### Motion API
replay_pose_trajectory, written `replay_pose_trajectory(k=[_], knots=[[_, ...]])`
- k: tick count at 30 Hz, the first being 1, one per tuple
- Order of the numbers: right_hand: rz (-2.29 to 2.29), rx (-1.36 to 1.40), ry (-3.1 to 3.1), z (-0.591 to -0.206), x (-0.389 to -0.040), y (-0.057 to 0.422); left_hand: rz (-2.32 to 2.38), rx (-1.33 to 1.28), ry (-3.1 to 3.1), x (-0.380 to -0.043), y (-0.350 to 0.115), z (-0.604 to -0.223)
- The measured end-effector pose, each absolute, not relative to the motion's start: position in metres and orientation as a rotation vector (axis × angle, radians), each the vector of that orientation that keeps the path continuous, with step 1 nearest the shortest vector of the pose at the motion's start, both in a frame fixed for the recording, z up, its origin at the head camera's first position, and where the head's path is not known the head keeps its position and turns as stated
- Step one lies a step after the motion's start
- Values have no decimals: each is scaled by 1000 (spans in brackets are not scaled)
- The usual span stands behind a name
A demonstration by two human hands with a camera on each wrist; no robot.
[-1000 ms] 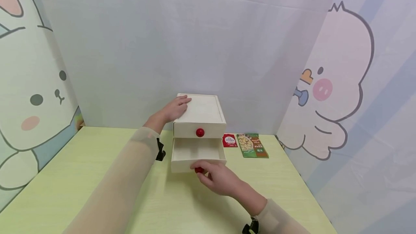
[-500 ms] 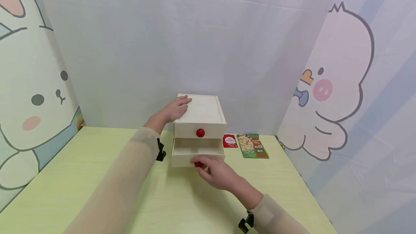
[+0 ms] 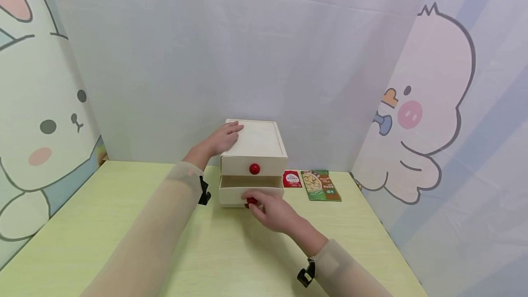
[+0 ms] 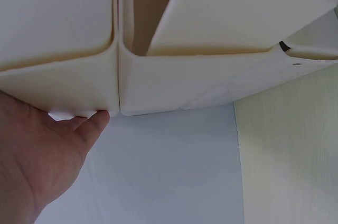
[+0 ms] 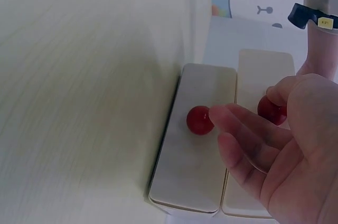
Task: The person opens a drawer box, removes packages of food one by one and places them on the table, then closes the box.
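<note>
A white two-drawer box (image 3: 260, 136) stands against the back curtain. Its upper drawer (image 3: 235, 166) is closed and has a red knob (image 3: 254, 168). The lower drawer (image 3: 231, 197) is pulled partway out. My left hand (image 3: 220, 140) rests flat on the box top's left edge; the left wrist view has this hand (image 4: 47, 150) against the box side. My right hand (image 3: 274, 212) is at the lower drawer's front. In the right wrist view, a fingertip of this hand (image 5: 274, 150) meets the lower red knob (image 5: 199, 120), and its fingers are loosely bent.
On the table (image 3: 350, 242), right of the box, lie a small red packet (image 3: 292, 178) and a green-and-brown food packet (image 3: 321, 185). Curtains (image 3: 185, 58) with cartoon animals enclose the back and sides.
The lower drawer has slid inward, away from me, and my right hand has moved forward with it. My left hand has stayed on the box top.
</note>
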State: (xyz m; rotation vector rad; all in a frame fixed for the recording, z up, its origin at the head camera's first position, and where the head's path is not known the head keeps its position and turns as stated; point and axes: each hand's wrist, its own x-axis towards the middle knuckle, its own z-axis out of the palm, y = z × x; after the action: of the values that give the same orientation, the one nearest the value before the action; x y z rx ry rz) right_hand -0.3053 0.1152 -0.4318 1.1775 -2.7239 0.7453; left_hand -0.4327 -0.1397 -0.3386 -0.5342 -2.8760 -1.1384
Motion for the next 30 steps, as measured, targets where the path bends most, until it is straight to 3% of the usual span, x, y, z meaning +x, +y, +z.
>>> replay_pose_trajectory(k=[30], knots=[[792, 960, -2865, -430, -334, 102, -1148, -545, -2861, -433, -141, -340]])
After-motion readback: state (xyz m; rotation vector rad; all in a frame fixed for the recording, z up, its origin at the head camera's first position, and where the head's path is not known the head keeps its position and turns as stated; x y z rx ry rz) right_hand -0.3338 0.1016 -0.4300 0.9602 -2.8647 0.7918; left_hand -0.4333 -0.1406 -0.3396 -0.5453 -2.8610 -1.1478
